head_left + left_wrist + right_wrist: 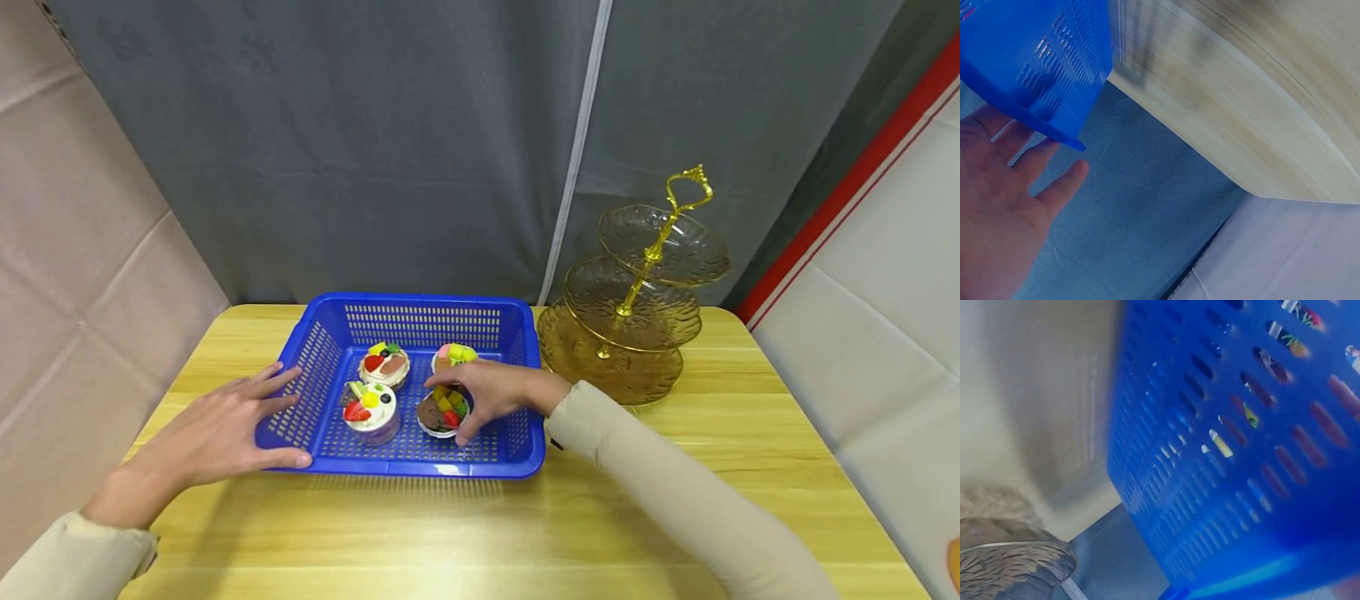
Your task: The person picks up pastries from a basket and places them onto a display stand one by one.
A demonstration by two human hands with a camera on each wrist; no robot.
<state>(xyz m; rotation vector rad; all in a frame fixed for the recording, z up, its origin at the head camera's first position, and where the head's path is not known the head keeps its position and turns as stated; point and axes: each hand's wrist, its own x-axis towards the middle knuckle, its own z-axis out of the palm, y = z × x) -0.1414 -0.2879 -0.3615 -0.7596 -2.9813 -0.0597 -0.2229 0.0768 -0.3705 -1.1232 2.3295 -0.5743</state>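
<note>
A blue plastic basket (420, 468) holds several fruit-topped cupcakes. My right hand (495, 392) reaches over its right side, with thumb and fingers curved around a chocolate cupcake (435, 415) topped with fruit. Just behind this one, a cupcake with pink and yellow pieces (453, 353) is partly covered by the hand. Toward the left stand a white-cream cupcake with a strawberry (372, 410) and another fruit cupcake (384, 365). Fairly straight fingers of my left hand (228, 425) touch the basket's left rim (1029, 122), its thumb stretched along the front corner. The basket wall fills most of the right wrist view, hiding the right fingers.
A three-tier stand (633, 333) with smoky translucent plates and a gold handle stands right of the basket, close to its back corner. Both sit on a light wooden table (360, 533). A grey curtain (337, 150) hangs behind, with pale panels at the sides.
</note>
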